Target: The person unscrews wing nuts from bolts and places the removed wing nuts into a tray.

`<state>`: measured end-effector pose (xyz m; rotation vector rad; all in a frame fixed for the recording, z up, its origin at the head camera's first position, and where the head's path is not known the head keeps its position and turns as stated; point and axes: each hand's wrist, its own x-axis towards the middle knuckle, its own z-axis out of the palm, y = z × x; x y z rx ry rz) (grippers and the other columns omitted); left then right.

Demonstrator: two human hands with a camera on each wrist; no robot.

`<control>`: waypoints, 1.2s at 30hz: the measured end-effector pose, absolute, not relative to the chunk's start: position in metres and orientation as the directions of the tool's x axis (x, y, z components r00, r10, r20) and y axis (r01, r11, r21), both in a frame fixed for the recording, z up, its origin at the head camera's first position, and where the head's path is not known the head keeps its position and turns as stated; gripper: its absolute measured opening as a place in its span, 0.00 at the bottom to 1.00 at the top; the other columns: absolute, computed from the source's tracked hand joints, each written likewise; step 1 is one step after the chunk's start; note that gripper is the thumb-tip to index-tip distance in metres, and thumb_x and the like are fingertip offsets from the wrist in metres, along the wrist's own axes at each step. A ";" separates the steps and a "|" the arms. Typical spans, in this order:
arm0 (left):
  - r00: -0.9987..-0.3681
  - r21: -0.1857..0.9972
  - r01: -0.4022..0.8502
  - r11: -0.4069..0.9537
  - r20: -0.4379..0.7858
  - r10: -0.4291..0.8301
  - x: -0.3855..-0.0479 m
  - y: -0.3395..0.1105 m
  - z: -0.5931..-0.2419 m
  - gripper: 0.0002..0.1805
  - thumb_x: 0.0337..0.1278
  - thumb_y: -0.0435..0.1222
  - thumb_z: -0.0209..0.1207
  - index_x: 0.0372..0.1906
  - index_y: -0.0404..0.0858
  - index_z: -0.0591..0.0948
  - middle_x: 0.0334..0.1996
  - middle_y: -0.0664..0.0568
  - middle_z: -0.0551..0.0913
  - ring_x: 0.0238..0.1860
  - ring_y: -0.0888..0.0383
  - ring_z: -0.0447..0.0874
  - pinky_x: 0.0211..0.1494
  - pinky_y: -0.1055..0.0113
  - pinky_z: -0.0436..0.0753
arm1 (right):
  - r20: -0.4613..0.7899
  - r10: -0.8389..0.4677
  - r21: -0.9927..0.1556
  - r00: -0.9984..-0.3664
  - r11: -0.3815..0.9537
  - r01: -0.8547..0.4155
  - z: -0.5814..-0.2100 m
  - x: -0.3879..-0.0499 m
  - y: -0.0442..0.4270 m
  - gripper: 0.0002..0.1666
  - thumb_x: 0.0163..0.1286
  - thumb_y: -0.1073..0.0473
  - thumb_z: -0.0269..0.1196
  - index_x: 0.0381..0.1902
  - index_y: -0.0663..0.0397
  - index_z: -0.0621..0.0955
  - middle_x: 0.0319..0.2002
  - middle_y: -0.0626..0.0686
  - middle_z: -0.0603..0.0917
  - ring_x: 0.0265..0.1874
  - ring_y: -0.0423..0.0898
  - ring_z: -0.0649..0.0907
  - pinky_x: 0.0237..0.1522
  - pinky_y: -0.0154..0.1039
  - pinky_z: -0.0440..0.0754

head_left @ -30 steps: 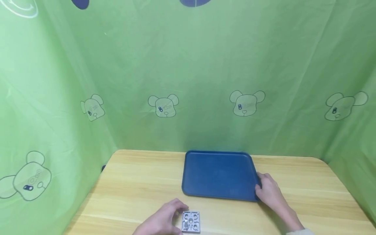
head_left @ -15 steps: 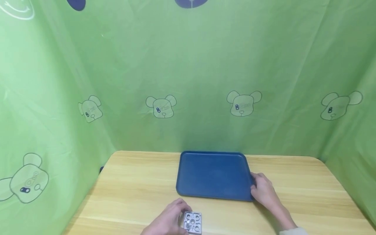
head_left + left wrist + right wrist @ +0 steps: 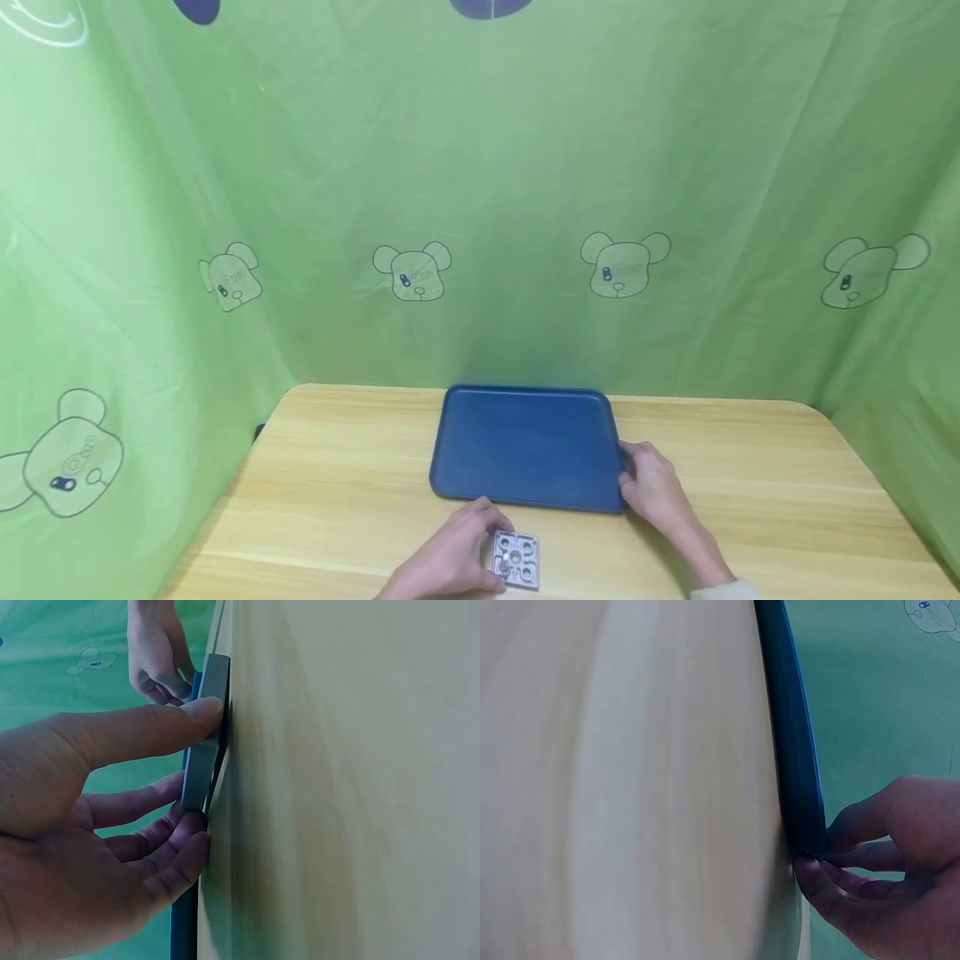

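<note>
A square grey metal plate with several round recesses (image 3: 515,560) is near the front of the table. My left hand (image 3: 453,554) grips it between thumb and fingers by its left side. The left wrist view shows the plate (image 3: 206,739) edge-on, slightly raised from the wood, with the thumb on one edge and fingers on the other. A dark blue rectangular tray (image 3: 525,446) lies flat behind it. At the tray's right rim, my right hand (image 3: 656,487) pinches the edge. In the right wrist view, the thumb and fingers meet at the end of the tray's side (image 3: 795,750).
Both things are on a pale wooden table (image 3: 337,467) with rounded back corners. A green curtain with bear-head prints (image 3: 510,333) encloses it at the back and on both sides. A small dark object (image 3: 259,430) shows beyond the table's left edge.
The tray has slid left across the table with my right hand on its rim. My left hand and the metal plate have shifted right and slightly away from the front edge.
</note>
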<state>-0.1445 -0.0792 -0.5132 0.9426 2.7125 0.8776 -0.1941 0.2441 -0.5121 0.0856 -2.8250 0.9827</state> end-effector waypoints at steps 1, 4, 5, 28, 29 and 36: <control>-0.790 0.563 0.533 0.632 0.063 0.610 -0.145 -0.077 -0.513 0.32 0.30 0.38 0.83 0.50 0.45 0.84 0.46 0.67 0.76 0.49 0.67 0.74 0.61 0.70 0.80 | 0.158 -0.001 -0.614 -0.987 0.783 -0.099 -0.512 -0.194 0.242 0.32 0.60 0.74 0.61 0.63 0.82 0.72 0.49 0.69 0.81 0.45 0.60 0.81 0.50 0.61 0.86; -0.790 0.585 0.518 0.624 0.047 0.612 -0.146 -0.071 -0.513 0.33 0.30 0.37 0.83 0.51 0.44 0.84 0.44 0.66 0.75 0.47 0.68 0.73 0.59 0.72 0.80 | 0.152 0.003 -0.620 -0.988 0.779 -0.093 -0.511 -0.195 0.237 0.32 0.60 0.74 0.61 0.63 0.82 0.72 0.46 0.67 0.81 0.42 0.58 0.81 0.47 0.58 0.87; -0.791 0.591 0.513 0.622 0.042 0.611 -0.146 -0.069 -0.512 0.33 0.30 0.37 0.83 0.51 0.44 0.84 0.44 0.66 0.75 0.47 0.69 0.73 0.59 0.73 0.80 | 0.148 0.003 -0.625 -0.989 0.776 -0.091 -0.511 -0.195 0.236 0.32 0.60 0.74 0.61 0.63 0.81 0.72 0.45 0.66 0.81 0.41 0.57 0.81 0.46 0.56 0.87; -0.786 0.729 0.456 0.511 0.060 0.616 -0.154 -0.064 -0.504 0.36 0.39 0.34 0.79 0.60 0.46 0.78 0.49 0.67 0.81 0.52 0.69 0.78 0.63 0.69 0.81 | 0.123 0.031 -0.635 -0.992 0.771 -0.054 -0.510 -0.199 0.235 0.32 0.59 0.74 0.61 0.63 0.80 0.73 0.44 0.66 0.81 0.41 0.57 0.81 0.46 0.58 0.86; -0.788 0.737 0.451 0.504 0.063 0.613 -0.154 -0.064 -0.504 0.37 0.39 0.34 0.79 0.60 0.46 0.78 0.49 0.67 0.81 0.53 0.68 0.78 0.64 0.68 0.81 | 0.123 0.033 -0.637 -0.992 0.769 -0.053 -0.510 -0.199 0.235 0.32 0.59 0.74 0.61 0.63 0.81 0.73 0.44 0.66 0.80 0.41 0.57 0.81 0.46 0.57 0.86; -0.790 0.764 0.460 0.453 0.120 0.601 -0.157 -0.065 -0.500 0.37 0.42 0.35 0.78 0.63 0.46 0.78 0.56 0.63 0.81 0.58 0.63 0.79 0.69 0.61 0.80 | 0.107 0.041 -0.650 -0.993 0.759 -0.039 -0.512 -0.199 0.236 0.32 0.59 0.74 0.61 0.63 0.81 0.73 0.44 0.66 0.80 0.41 0.56 0.81 0.43 0.54 0.86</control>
